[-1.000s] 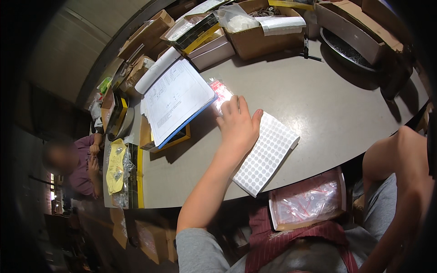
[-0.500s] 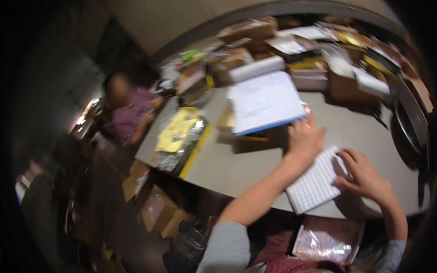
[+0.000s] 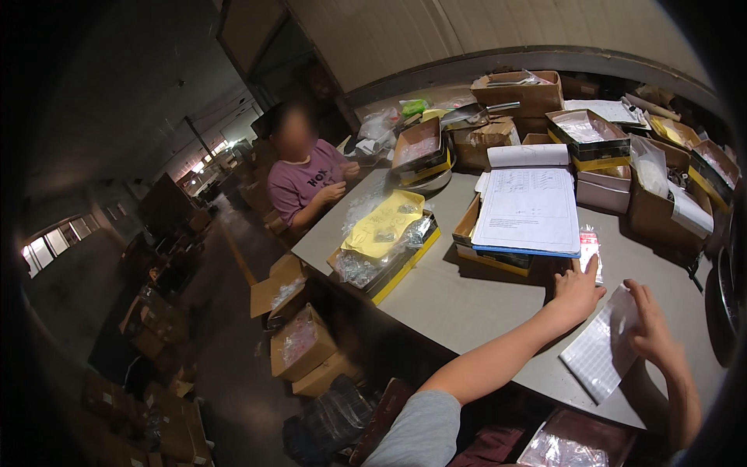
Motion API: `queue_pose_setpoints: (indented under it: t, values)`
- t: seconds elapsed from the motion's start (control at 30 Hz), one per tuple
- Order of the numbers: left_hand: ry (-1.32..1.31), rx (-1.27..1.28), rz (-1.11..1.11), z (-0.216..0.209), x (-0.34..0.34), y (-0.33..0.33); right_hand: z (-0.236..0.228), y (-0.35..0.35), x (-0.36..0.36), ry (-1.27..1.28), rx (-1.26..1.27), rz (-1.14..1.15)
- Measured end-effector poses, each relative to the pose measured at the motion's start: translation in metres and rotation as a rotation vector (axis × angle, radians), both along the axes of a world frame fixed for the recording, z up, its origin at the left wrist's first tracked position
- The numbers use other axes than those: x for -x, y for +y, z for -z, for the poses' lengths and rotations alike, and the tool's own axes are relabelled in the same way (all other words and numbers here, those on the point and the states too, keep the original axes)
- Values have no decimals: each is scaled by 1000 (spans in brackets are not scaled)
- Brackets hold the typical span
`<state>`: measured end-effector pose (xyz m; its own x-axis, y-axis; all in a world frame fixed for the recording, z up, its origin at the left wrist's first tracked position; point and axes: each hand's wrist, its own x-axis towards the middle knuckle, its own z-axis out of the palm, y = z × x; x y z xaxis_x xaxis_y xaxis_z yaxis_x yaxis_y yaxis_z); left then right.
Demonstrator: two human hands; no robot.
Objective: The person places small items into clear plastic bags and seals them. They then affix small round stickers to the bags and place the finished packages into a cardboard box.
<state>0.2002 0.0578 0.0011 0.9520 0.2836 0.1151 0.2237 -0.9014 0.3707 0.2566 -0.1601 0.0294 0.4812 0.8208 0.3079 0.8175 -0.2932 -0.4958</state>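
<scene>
My left hand (image 3: 577, 294) reaches across the grey table, its fingers stretched out. Its fingertips touch a small clear plastic packet (image 3: 589, 247) with a red and white label, beside a clipboard (image 3: 525, 210) of white papers. The clipboard rests tilted on a low yellow-edged carton (image 3: 489, 253). At the right edge of a white sheet with a grid of small cells (image 3: 599, 350), my right hand (image 3: 655, 331) has its fingers spread. The sheet lies near the table's front edge; whether there are several layers I cannot tell.
A box with clear plastic bags and a yellow paper (image 3: 384, 226) stands at the table's left edge. Several open cartons (image 3: 517, 95) crowd the back. Across the left corner sits a person in a purple shirt (image 3: 299, 183). An open box of clear bags (image 3: 576, 444) is below the front edge.
The view has swung left, shifting everything rightward in the picture. My left fingers have come down on the packet; my right hand has stayed beside the gridded sheet.
</scene>
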Motion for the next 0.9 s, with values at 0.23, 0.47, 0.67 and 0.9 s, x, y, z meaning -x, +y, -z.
queue_pose_setpoints:
  t: [0.23,0.47,0.67,0.9]
  values:
    - [-35,36,17,7,-7,8,21,-18,-37,-8,23,178]
    - [-61,60,7,10,-7,9,27,-20,-32,4,-70,203]
    - [-98,63,-15,11,-5,12,0,-19,-14,134,14,211]
    - [56,85,-108,-14,-5,25,-12,-29,-25,107,226,228]
